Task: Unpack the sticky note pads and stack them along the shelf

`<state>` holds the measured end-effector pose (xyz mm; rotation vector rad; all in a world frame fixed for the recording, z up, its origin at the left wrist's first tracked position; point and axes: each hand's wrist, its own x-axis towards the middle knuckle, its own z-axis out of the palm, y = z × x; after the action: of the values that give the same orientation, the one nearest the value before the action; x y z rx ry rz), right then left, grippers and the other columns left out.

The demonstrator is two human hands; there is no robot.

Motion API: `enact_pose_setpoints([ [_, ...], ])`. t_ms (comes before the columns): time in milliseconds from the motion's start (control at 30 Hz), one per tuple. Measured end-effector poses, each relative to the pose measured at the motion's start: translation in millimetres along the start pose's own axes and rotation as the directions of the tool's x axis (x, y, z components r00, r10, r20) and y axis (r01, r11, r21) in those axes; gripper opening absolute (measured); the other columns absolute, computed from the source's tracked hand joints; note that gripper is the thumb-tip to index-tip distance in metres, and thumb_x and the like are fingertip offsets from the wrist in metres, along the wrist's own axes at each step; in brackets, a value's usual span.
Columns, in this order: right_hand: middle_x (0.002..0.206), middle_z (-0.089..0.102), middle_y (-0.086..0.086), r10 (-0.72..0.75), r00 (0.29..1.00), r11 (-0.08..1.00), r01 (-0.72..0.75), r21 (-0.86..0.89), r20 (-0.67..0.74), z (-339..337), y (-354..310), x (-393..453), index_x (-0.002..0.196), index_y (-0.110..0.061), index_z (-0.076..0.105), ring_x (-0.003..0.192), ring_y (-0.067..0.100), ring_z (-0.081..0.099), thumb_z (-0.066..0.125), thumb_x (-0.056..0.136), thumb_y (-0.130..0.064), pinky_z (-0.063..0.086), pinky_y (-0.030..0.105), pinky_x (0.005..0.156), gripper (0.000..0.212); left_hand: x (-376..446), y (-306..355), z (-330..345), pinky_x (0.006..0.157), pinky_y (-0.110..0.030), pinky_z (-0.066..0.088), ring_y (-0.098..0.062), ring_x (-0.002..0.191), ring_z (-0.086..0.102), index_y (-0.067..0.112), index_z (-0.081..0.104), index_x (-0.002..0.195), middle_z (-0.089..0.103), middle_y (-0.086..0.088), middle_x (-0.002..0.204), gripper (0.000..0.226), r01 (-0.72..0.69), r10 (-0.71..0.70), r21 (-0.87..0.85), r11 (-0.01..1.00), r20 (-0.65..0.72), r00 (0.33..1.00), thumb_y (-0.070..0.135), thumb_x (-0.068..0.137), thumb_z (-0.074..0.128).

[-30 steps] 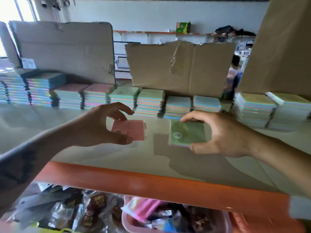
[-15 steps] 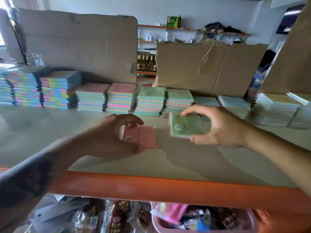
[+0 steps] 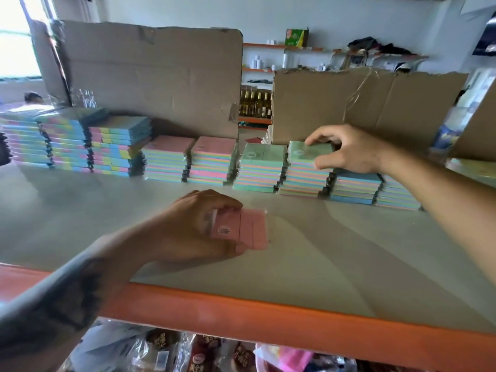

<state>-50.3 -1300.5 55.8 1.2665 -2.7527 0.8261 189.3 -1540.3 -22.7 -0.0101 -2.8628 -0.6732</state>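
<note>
My left hand [image 3: 198, 226] grips a pink sticky note pad [image 3: 243, 229] by its left edge, just above the grey shelf board [image 3: 335, 264] near the front middle. My right hand [image 3: 346, 150] holds a green pad [image 3: 308, 152], fingers on its far edge and thumb on its near edge, lying on top of a stack [image 3: 304, 178] in the back row. To the left stand a green-topped stack [image 3: 261, 167] and two pink-topped stacks [image 3: 189, 159]. Shorter blue-topped stacks [image 3: 357, 187] sit under my right wrist.
Taller multicoloured stacks [image 3: 69, 142] fill the back left. Cardboard sheets [image 3: 150, 76] [image 3: 362, 103] stand upright behind the row. An orange shelf rail [image 3: 268, 315] runs along the front edge, with bagged goods [image 3: 188, 353] on the level below.
My right hand has carried the green pad back and right, from above the shelf onto the stack. My left hand still holds the pink pad, slightly further forward.
</note>
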Motion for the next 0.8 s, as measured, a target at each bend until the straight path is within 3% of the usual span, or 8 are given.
enact_pose_setpoints([
  [167,0.109,0.068,-0.008,0.031,1.0,0.999,-0.031,0.007,-0.005,4.2,0.3,-1.9,0.111,-0.035,0.071,0.087,-0.005,0.058,0.071,0.06,-0.041,0.039,0.01,0.079,0.052,0.8,0.5,-0.7,0.093,-0.017,0.037,0.002,0.114,0.05,0.042,0.059,0.131,0.057,0.025,0.123,0.093,-0.005,0.005,0.014,1.0,-0.002,1.0,0.083,0.048,0.056],
  [300,0.095,0.066,-0.007,0.021,0.999,0.998,-0.023,-0.059,-0.031,2.3,-1.8,-2.6,0.113,-0.033,0.074,0.075,0.004,0.054,0.082,0.075,-0.033,0.039,0.014,0.071,0.039,0.5,1.0,-0.5,0.091,-0.014,0.035,0.005,0.113,0.05,0.043,0.06,0.131,0.056,0.027,0.122,0.092,0.01,-0.01,0.019,1.0,-0.004,1.0,0.084,0.048,0.058],
  [367,0.103,0.061,-0.004,-0.007,0.999,0.996,0.003,-0.093,-0.043,2.7,-1.5,-2.1,0.114,-0.029,0.075,0.082,0.008,0.053,0.078,0.082,-0.022,0.037,0.012,0.073,0.033,0.7,1.0,-0.3,0.09,-0.01,0.035,0.006,0.112,0.05,0.043,0.06,0.13,0.056,0.029,0.12,0.091,0.009,-0.009,0.019,1.0,-0.011,1.0,0.084,0.048,0.059],
  [467,0.117,0.055,-0.005,-0.015,0.997,0.992,0.006,-0.124,-0.07,4.6,-4.2,-4.7,0.112,-0.031,0.075,0.102,0.011,0.053,0.077,0.08,-0.027,0.035,0.021,0.087,0.032,0.1,2.1,-0.6,0.089,-0.002,0.032,0.01,0.11,0.05,0.043,0.061,0.129,0.056,0.033,0.116,0.089,0.009,-0.009,0.003,1.0,-0.017,1.0,0.082,0.049,0.061],
  [567,0.117,0.055,-0.004,0.006,0.998,0.989,-0.016,-0.145,-0.066,6.5,-7.4,-9.1,0.112,-0.037,0.074,0.106,0.015,0.055,0.066,0.064,-0.048,0.039,0.027,0.09,0.049,-0.2,1.9,0.3,0.097,-0.018,0.041,0.008,0.113,0.054,0.051,0.061,0.123,0.058,0.036,0.117,0.08,0.029,-0.03,-0.022,0.999,-0.029,0.999,0.08,0.048,0.066],
  [633,0.121,0.056,-0.004,-0.002,0.996,0.983,-0.015,-0.18,-0.091,7.5,-12.4,-14.5,0.116,-0.038,0.071,0.111,0.017,0.055,0.061,0.06,-0.056,0.041,0.029,0.097,0.059,-0.6,0.6,0.9,0.099,-0.019,0.042,0.011,0.114,0.055,0.058,0.059,0.117,0.06,0.035,0.117,0.074,0.042,-0.045,-0.051,0.998,-0.051,0.998,0.078,0.047,0.07],
  [733,0.123,0.059,-0.005,-0.128,0.975,0.97,0.085,-0.229,-0.182,12.3,-26.0,-28.5,0.114,-0.038,0.069,0.117,0.022,0.056,0.056,0.061,-0.067,0.043,0.044,0.108,0.061,-0.1,1.2,0.0,0.093,-0.002,0.035,0.019,0.111,0.053,0.057,0.059,0.115,0.064,0.031,0.116,0.074,0.043,-0.052,-0.096,0.994,-0.093,0.994,0.075,0.044,0.072],
  [800,0.119,0.062,-0.009,-0.252,0.954,0.947,0.207,-0.245,-0.165,20.2,-41.7,-41.6,0.111,-0.037,0.068,0.116,0.021,0.057,0.057,0.067,-0.067,0.043,0.047,0.106,0.054,1.1,1.6,-1.5,0.096,-0.004,0.037,0.015,0.109,0.056,0.053,0.06,0.114,0.067,0.026,0.114,0.074,0.024,-0.045,-0.151,0.988,-0.133,0.99,0.071,0.044,0.075],
])
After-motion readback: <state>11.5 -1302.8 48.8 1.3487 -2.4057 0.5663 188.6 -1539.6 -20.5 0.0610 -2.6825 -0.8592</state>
